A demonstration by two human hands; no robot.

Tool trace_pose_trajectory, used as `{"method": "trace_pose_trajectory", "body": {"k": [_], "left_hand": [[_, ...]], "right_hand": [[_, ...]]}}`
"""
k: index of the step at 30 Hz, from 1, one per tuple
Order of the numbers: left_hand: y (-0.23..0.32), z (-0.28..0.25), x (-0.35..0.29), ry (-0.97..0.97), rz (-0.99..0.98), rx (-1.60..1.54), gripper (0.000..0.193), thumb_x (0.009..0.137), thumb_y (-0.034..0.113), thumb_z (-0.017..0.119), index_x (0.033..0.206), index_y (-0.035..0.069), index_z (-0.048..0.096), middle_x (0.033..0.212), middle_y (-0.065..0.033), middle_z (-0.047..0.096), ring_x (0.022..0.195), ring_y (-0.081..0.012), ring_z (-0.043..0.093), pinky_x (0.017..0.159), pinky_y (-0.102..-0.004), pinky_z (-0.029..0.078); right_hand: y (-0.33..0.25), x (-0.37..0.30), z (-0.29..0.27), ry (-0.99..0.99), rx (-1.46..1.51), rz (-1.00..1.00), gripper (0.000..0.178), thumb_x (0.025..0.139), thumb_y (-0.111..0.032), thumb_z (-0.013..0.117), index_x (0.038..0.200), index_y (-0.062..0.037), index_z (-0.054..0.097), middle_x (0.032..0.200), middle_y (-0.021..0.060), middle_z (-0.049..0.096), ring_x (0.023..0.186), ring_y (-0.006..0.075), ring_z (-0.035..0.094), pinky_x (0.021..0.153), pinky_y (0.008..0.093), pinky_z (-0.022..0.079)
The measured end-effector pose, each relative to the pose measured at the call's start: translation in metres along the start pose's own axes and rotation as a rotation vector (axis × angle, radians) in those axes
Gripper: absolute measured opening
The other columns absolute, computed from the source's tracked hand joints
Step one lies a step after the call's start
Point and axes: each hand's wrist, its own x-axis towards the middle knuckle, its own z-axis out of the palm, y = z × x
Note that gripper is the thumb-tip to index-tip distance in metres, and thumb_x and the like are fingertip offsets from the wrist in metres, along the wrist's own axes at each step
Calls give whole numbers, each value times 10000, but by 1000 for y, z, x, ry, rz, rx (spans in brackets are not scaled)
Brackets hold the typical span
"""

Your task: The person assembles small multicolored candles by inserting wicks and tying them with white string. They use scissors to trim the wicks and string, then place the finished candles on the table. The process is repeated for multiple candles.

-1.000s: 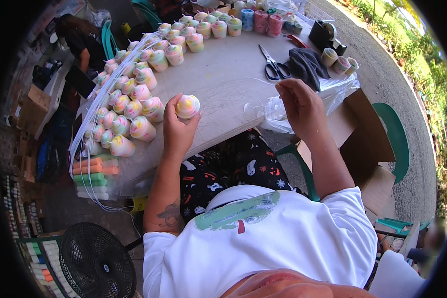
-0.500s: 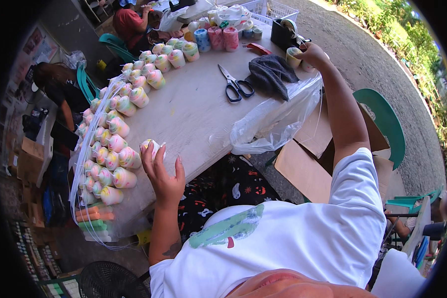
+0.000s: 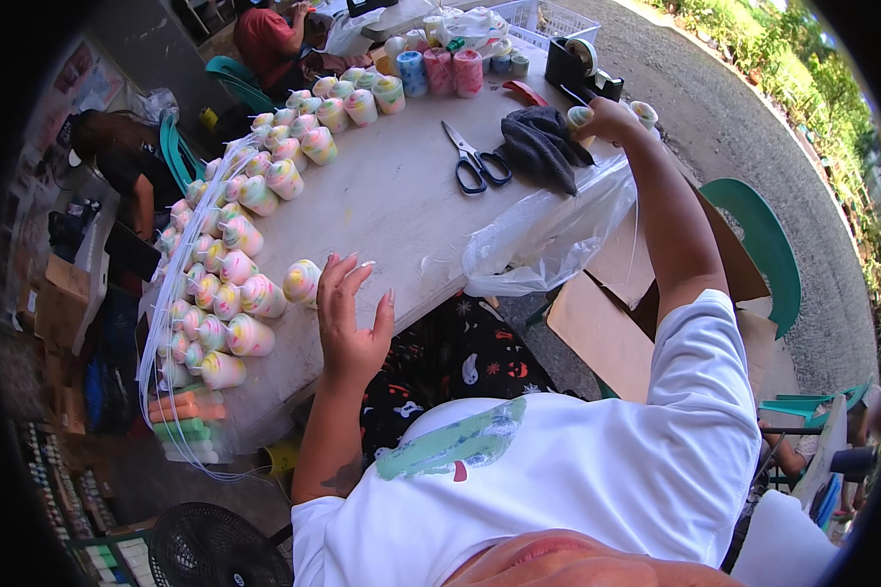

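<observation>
Next to my left hand (image 3: 347,313), a pastel swirled cup-shaped candle (image 3: 301,282) stands upright on the table. That hand is open, its fingers spread and apart from the candle. My right hand (image 3: 612,121) reaches to the table's far right corner, closed around a similar candle (image 3: 579,116) with its thin wick sticking up. Another candle (image 3: 644,114) shows just beyond that hand. A dark grey cloth (image 3: 543,149) lies beside the right hand, and black-handled scissors (image 3: 474,159) rest to its left.
Several pastel candles (image 3: 260,294) line the table's left side beneath long white wick strands (image 3: 181,264). Blue and red candles (image 3: 439,72), a tape dispenser (image 3: 579,67) and a white crate (image 3: 548,22) are at the back. Clear plastic (image 3: 529,245) hangs over the edge by a cardboard box (image 3: 597,333).
My left hand has let go of its candle and drawn back to the right. My right hand has moved slightly left and toward me, with a candle now showing in its fingers.
</observation>
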Motion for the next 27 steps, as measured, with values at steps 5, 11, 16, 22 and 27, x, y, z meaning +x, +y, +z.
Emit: {"method": "trace_pose_trajectory", "body": {"k": [5,11,16,22,27], "left_hand": [[7,1,-7,-28,12,-142,414,751,47,698,1129,33,530,1194,-147,529,1185,-366,479,1004,-461,378],[-1,-23,-26,4,-184,-424,612,726,64,742,1265,27,455,1284,-179,484,1223,-335,455,1035,-418,361],[22,-27,-18,-145,-120,-461,884,723,61,740,1428,23,209,1370,-222,393,1262,-356,422,1039,-419,366],[-5,-45,-61,150,-234,-491,849,700,-1,733,1398,13,250,1225,-196,517,1130,-329,546,942,-394,452],[-22,-52,-77,210,-215,-366,733,697,20,761,1309,26,357,1177,-179,540,1102,-305,557,930,-391,452]], "right_hand": [[11,-8,-2,189,-130,-7,659,584,-398,812,1099,-37,616,962,170,673,888,307,650,789,388,494],[-142,-163,-5,119,255,-540,685,634,-361,813,1169,-7,573,976,198,660,887,312,654,807,372,496],[-220,-256,46,-352,173,-873,721,616,-359,806,1203,-33,545,892,211,658,875,353,642,785,394,491],[-236,-292,66,-241,474,-929,627,780,-255,743,1318,-58,488,787,100,526,698,208,515,673,318,441],[-225,-299,79,20,506,-1066,277,836,-22,650,1112,-44,642,800,95,582,690,206,565,625,298,458]]}}
